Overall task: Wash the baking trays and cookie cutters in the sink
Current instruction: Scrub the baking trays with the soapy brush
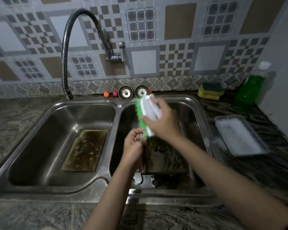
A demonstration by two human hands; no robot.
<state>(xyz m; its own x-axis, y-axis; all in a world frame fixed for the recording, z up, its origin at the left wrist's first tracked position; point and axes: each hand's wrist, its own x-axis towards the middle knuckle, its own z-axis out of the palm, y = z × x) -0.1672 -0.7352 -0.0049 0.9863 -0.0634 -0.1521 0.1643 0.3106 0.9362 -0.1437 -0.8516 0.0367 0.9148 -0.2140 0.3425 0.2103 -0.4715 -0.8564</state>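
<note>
A dark, stained baking tray (165, 156) stands tilted in the right sink basin (196, 117). My left hand (133, 145) grips its left edge. My right hand (163, 120) holds a white scrub brush with green bristles (144, 117), its bristles at the tray's top corner. Another stained tray (85, 150) lies flat in the left basin (40, 146), under shallow water. A soapy tray (239, 135) rests on the counter to the right. A small metal piece (138, 178), perhaps a cutter, lies at the right basin's front.
A flexible faucet hose (65, 52) ends over the left basin's back rim. Two sink strainers (125, 92), two small coloured balls (106, 94), a yellow-green sponge stack (209, 91) and a green dish-soap bottle (249, 90) line the back and right counter.
</note>
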